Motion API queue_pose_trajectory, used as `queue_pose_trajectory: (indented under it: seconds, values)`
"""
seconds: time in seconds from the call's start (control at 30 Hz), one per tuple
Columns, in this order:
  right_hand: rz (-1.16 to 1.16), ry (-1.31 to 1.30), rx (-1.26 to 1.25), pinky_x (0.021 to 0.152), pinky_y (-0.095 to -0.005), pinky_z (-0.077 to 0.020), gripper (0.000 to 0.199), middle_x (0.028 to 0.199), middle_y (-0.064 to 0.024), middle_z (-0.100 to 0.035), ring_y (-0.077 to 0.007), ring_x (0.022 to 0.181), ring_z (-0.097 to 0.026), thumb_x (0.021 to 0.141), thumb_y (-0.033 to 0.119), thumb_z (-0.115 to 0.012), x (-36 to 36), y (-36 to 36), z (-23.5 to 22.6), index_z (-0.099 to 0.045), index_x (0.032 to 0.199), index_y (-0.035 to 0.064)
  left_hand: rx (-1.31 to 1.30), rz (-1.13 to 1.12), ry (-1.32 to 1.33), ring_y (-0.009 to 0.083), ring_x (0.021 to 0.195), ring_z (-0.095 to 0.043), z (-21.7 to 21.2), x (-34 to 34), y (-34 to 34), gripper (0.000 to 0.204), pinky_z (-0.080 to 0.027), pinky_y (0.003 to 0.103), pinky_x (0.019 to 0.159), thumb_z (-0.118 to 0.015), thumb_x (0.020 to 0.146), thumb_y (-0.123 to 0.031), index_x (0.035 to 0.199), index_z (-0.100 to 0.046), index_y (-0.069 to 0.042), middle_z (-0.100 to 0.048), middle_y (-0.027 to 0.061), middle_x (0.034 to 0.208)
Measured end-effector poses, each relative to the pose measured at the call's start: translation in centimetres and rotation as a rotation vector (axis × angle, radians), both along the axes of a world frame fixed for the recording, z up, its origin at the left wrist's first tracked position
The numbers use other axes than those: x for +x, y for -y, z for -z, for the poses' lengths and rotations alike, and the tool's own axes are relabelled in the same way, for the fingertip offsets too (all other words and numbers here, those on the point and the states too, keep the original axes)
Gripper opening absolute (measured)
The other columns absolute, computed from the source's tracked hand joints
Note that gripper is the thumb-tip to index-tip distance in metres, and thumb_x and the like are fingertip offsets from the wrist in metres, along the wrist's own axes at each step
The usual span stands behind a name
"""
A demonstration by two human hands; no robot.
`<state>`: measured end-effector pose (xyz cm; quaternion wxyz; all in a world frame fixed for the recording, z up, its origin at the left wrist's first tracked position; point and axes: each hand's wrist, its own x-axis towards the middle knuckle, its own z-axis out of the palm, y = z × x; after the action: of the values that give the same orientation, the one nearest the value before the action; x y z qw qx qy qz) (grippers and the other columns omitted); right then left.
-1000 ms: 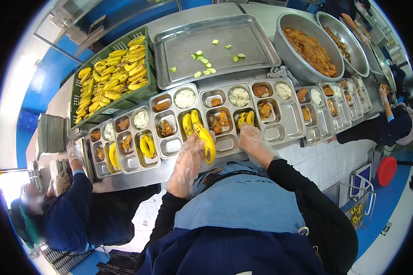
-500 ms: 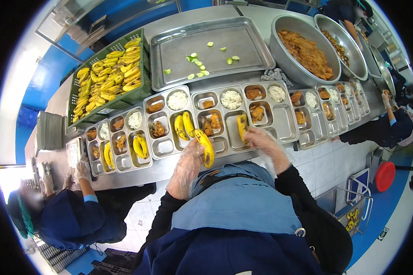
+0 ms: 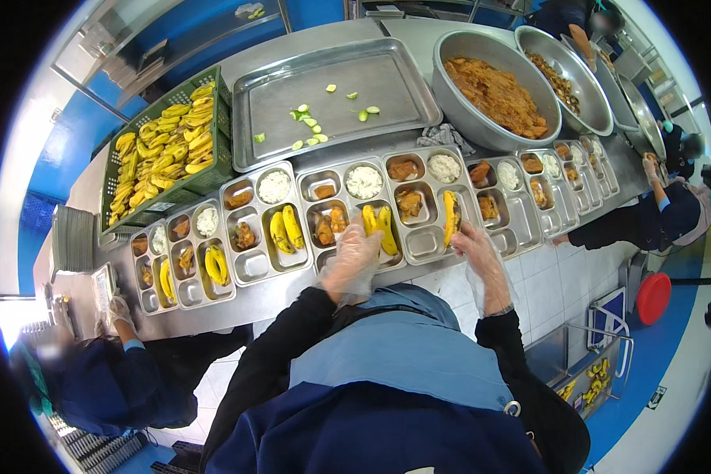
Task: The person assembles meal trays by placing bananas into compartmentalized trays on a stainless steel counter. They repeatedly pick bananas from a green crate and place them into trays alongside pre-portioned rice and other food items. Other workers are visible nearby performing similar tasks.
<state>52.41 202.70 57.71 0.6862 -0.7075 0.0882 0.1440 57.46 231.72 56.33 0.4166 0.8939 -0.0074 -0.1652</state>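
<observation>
The right hand (image 3: 486, 265), in a clear glove, grips one banana (image 3: 451, 219) at the large compartment of the fifth tray (image 3: 425, 243) from the left. The left hand (image 3: 350, 267) is at the fourth tray (image 3: 321, 254), beside its banana pair (image 3: 387, 231); whether the fingers grip cannot be determined. Complete as to bananas: the four leftmost trays. Outstanding, as judged: the sixth tray (image 3: 520, 215), right, with rice (image 3: 509, 175) but a bare large compartment. Far left, a green crate (image 3: 188, 186) holds many more bananas; far centre, a shallow pan (image 3: 403, 95) holds green slices (image 3: 311, 122).
</observation>
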Motion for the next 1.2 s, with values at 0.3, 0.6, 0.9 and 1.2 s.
queue_pose_trajectory:
  seconds: [0.3, 0.6, 0.9, 1.2]
  values:
    - [0.018, -0.009, 0.032, 0.06, -0.0251, -0.038, 0.029, 0.077, 0.0011, -0.055, -0.0089, 0.068, -0.048, 0.088, 0.029, -0.065, -0.7, 0.8, 0.0, -0.063, 0.097, 0.0016, 0.431, 0.218, 0.555, 0.0344, 0.093, -0.064, 2.3, -0.6, 1.4, 0.059, -0.054, 0.04, 0.077, -0.058, 0.084, -0.012, 0.136, -0.045, 0.012, -0.062, 0.0237, 0.106]
    - [-0.101, 0.021, 0.053, 0.06, -0.0239, -0.0387, 0.044, 0.081, 0.0011, -0.058, -0.0077, 0.068, -0.049, 0.083, 0.034, -0.066, 2.4, -2.3, -1.8, -0.067, 0.11, -0.0007, 0.625, 0.633, 0.636, 0.0288, 0.115, -0.053, -0.6, 1.1, 1.5, 0.062, -0.039, 0.051, 0.1, -0.058, 0.087, -0.026, 0.145, -0.045, -0.009, -0.056, 0.0113, 0.121]
    - [-0.454, 0.209, 0.017, 0.065, -0.0259, -0.0413, 0.042, 0.086, 0.0013, -0.059, -0.0086, 0.074, -0.05, 0.086, 0.032, -0.067, 14.5, -16.2, -7.6, -0.066, 0.111, -0.0009, 0.347, 0.446, 0.713, 0.0297, 0.127, -0.051, -3.1, -0.1, -6.6, 0.054, -0.039, 0.05, 0.105, -0.062, 0.09, -0.029, 0.135, -0.05, -0.003, -0.057, 0.0141, 0.131]
    - [-0.841, 0.966, -0.54, 0.075, -0.0406, -0.0475, 0.039, 0.086, -0.0151, -0.065, -0.0293, 0.082, -0.06, 0.091, 0.039, -0.065, 33.2, -45.0, -11.2, -0.065, 0.089, -0.0008, 0.186, -0.452, 0.731, 0.0406, 0.109, -0.061, -6.6, -3.9, -28.3, 0.038, -0.047, 0.049, 0.097, -0.07, 0.08, -0.006, 0.117, -0.064, -0.001, -0.067, 0.0205, 0.114]
